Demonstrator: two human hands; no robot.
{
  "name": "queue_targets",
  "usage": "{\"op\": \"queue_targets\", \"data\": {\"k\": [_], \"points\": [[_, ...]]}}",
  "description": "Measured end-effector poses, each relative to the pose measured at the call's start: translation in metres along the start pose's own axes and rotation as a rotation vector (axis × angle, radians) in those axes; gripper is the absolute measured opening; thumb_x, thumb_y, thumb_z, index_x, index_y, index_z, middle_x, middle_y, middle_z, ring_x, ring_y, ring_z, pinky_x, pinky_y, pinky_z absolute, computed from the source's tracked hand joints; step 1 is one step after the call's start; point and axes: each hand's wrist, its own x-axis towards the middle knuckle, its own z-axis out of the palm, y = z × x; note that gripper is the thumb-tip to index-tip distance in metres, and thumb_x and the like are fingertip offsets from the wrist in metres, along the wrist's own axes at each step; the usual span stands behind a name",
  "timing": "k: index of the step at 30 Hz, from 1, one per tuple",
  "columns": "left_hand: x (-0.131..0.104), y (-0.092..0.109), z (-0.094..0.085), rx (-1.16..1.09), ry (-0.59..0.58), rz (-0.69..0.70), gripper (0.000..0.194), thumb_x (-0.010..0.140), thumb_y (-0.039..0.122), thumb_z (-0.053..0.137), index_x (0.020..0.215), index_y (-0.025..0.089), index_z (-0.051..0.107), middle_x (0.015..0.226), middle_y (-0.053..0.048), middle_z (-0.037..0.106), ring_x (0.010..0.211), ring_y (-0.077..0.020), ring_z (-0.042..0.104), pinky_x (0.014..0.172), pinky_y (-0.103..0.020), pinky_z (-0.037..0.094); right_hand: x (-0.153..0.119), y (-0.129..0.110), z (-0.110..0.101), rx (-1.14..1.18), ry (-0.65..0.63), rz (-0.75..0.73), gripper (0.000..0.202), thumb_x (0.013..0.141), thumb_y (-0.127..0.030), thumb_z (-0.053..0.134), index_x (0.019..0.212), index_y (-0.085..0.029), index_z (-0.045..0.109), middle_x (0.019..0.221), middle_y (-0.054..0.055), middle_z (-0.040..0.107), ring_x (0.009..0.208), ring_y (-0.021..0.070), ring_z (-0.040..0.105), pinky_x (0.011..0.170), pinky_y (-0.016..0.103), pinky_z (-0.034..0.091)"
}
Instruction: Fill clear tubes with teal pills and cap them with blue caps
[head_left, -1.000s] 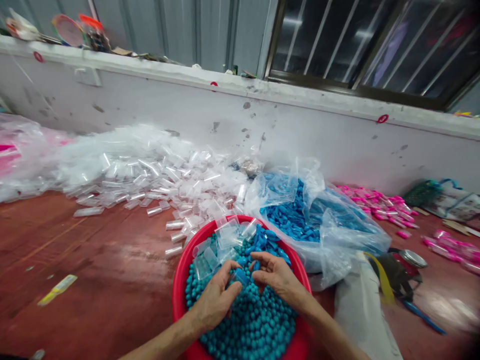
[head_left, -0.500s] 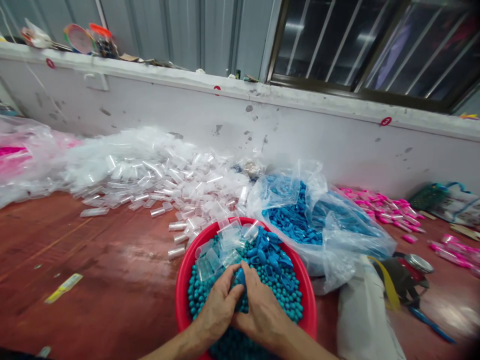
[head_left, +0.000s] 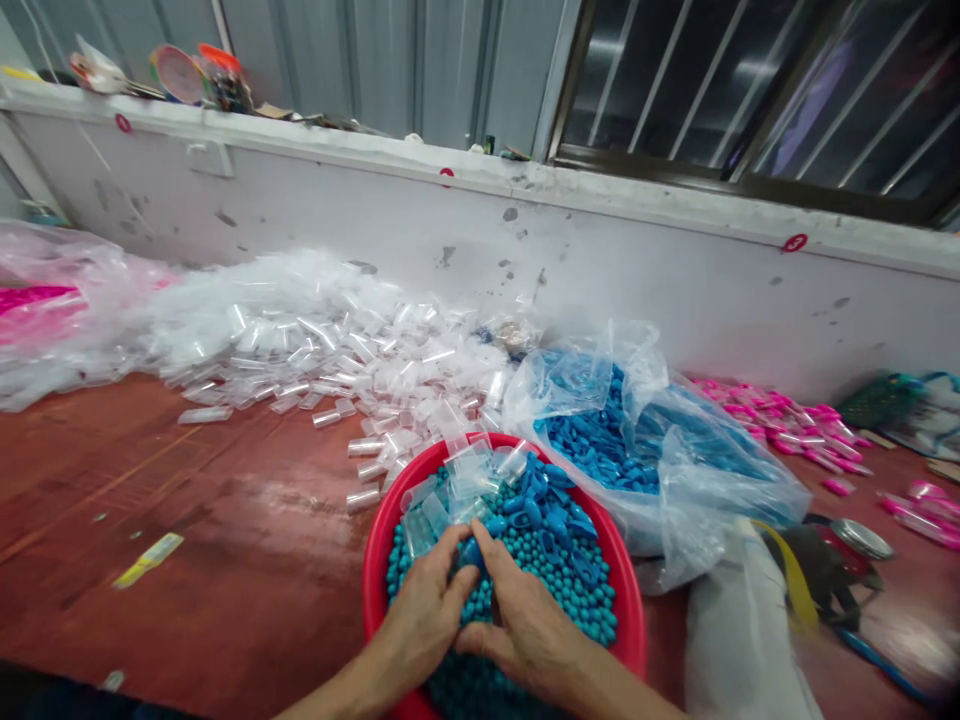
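Right hand (head_left: 529,625) had come in against my left hand (head_left: 424,600), its grip unclear; left fingers (head_left: 448,544) pinched a blue piece (head_left: 471,555) over the red tub (head_left: 631,610). Pressing step, I judged, next wanting steady force.

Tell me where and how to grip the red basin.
Best by its rim: the red basin is round, so I'd take opposite edges, left and right, coming from outside. Teal beads cover much of the inside, and the clear plastic bag crowds the far right.
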Motion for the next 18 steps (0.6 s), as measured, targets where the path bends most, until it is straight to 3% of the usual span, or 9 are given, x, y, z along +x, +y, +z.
{"op": "queue_targets", "data": {"k": [3, 6, 8, 10, 14, 16, 18], "points": [[-0.006, -0.012, -0.050, 0.163, 0.144, -0.016, 0.036, 0.081, 0.033, 0.040, 0.114, 0.022, 0.046, 0.094, -0.002, 0.064, 0.084, -0.0187, 0.059, 0.075, -0.029, 0.046, 0.000, 0.007, -0.013, 0.104, 0.028, 0.008, 0.068, 0.078, -0.028, 0.052, 0.136, -0.016, 0.020, 0.113, 0.009, 0.053, 0.067, 0.0146, 0.058, 0.071, 0.030, 0.047], [-0.011, -0.029, -0.099, 0.512, 0.321, -0.091, 0.039, 0.081, 0.037, 0.038, 0.113, 0.020, 0.050, 0.095, -0.005, 0.065, 0.087, -0.0218, 0.060, 0.072, -0.031, 0.047, 0.001, 0.014, -0.023, 0.086, 0.037, 0.001, 0.044, 0.082, -0.027, 0.048, 0.125, -0.017, 0.043, 0.096, 0.005, 0.062, 0.077, 0.0172, 0.059, 0.074, 0.029, 0.045], [-0.011, -0.037, -0.116, 0.806, 0.436, -0.104, 0.041, 0.082, 0.034, 0.034, 0.115, 0.015, 0.050, 0.095, -0.010, 0.065, 0.086, -0.0257, 0.059, 0.071, -0.036, 0.047, 0.002, 0.018, -0.026, 0.042, 0.039, 0.002, 0.037, 0.083, -0.028, 0.047, 0.118, -0.017, 0.051, 0.094, 0.005, 0.064, 0.086, 0.0194, 0.059, 0.078, 0.030, 0.044], [-0.008, -0.039, -0.114, 1.024, 0.453, 0.039, 0.039, 0.083, 0.026, 0.032, 0.115, 0.013, 0.051, 0.100, -0.013, 0.062, 0.091, -0.0269, 0.057, 0.075, -0.039, 0.045, 0.002, 0.022, -0.026, -0.027, 0.053, 0.019, 0.033, 0.083, -0.027, 0.046, 0.113, -0.016, 0.055, 0.102, 0.007, 0.064, 0.094, 0.0208, 0.057, 0.083, 0.030, 0.042], [0.008, -0.030, -0.075, 1.172, 0.199, 0.477, 0.039, 0.081, 0.009, 0.034, 0.115, 0.021, 0.051, 0.117, -0.009, 0.053, 0.110, -0.0252, 0.044, 0.090, -0.041, 0.036, 0.008, 0.025, -0.030, -0.205, 0.080, 0.057, 0.026, 0.085, -0.020, 0.041, 0.103, -0.017, 0.060, 0.101, 0.007, 0.064, 0.094, 0.0197, 0.058, 0.084, 0.030, 0.042], [0.020, -0.024, -0.055, 1.202, 0.066, 0.576, 0.039, 0.082, 0.006, 0.033, 0.113, 0.022, 0.052, 0.118, -0.009, 0.052, 0.112, -0.0259, 0.042, 0.090, -0.042, 0.035, 0.015, 0.021, -0.033, -0.322, 0.088, 0.059, 0.024, 0.086, -0.019, 0.039, 0.097, -0.018, 0.060, 0.092, 0.006, 0.065, 0.087, 0.0181, 0.060, 0.078, 0.028, 0.044], [0.031, -0.022, -0.043, 1.202, -0.068, 0.573, 0.033, 0.083, 0.007, 0.033, 0.104, 0.019, 0.055, 0.108, -0.009, 0.056, 0.105, -0.0252, 0.045, 0.087, -0.041, 0.037, 0.026, 0.015, -0.032, -0.483, 0.067, 0.060, 0.020, 0.086, -0.020, 0.042, 0.095, -0.019, 0.059, 0.091, 0.006, 0.064, 0.081, 0.0186, 0.061, 0.069, 0.027, 0.045]]}}
